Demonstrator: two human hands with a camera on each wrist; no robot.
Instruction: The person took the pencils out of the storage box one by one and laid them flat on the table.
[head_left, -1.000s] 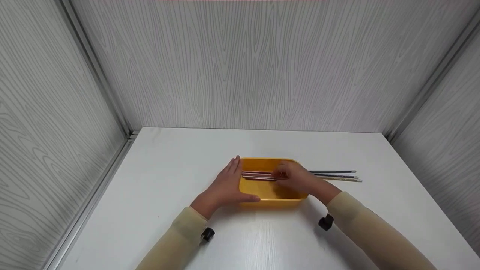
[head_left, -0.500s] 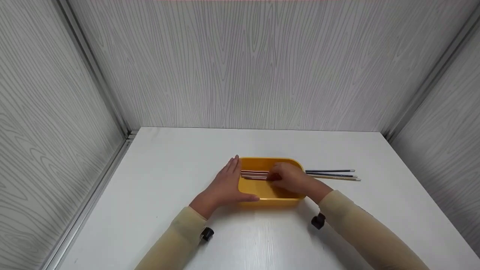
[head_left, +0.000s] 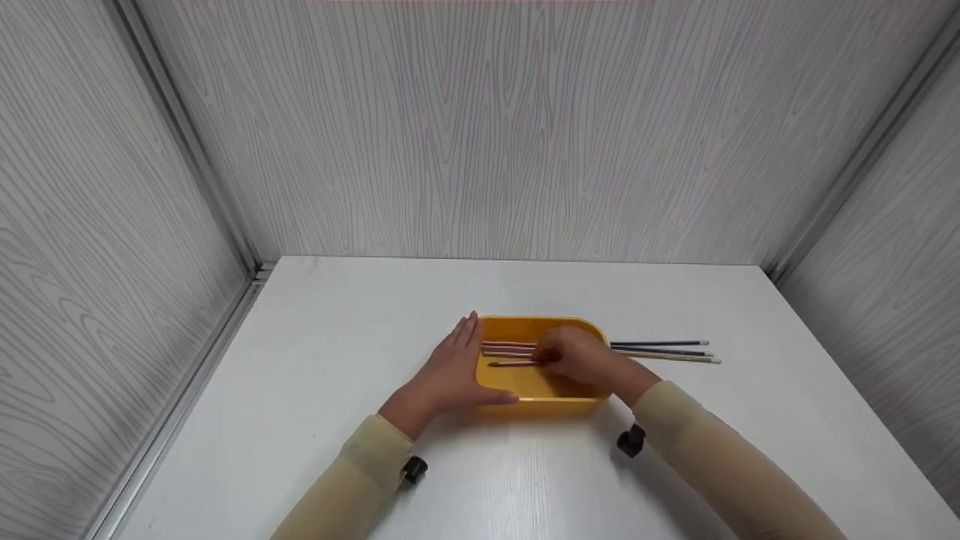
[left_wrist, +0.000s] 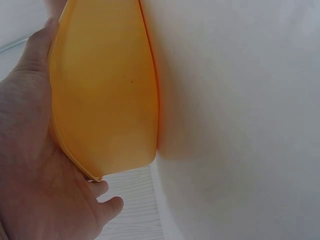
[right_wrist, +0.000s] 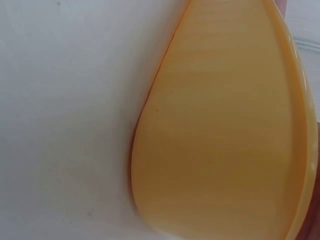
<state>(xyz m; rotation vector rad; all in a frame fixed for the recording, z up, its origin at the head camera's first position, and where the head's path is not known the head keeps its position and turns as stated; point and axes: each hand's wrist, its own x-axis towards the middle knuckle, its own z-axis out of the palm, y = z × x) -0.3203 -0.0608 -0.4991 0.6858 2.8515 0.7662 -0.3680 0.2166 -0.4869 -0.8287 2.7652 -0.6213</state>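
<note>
A yellow tray (head_left: 559, 391) sits on the white table. My left hand (head_left: 450, 371) rests against its left end, fingers laid along the side and thumb on the front rim. The left wrist view shows the same hand (left_wrist: 37, 145) beside the tray's wall. Inside the tray, my right hand (head_left: 581, 356) pinches a dark reddish pencil (head_left: 510, 364), its tip pointing left. Just behind that pencil, several reddish stick-like pencils (head_left: 504, 349) lie side by side, their right ends hidden by the fingers. The right wrist view shows mostly the tray's outer wall (right_wrist: 220, 130).
Several long thin pencils with pale ends (head_left: 667, 351) extend right from the tray's right rim, dark ones and a tan one. Grey wood-grain panels (head_left: 480, 135) enclose the table (head_left: 360, 315) at the back and sides.
My right hand has shifted slightly left inside the tray. The pinched pencil now lies in front of the others, apart from them. My left hand has stayed put.
</note>
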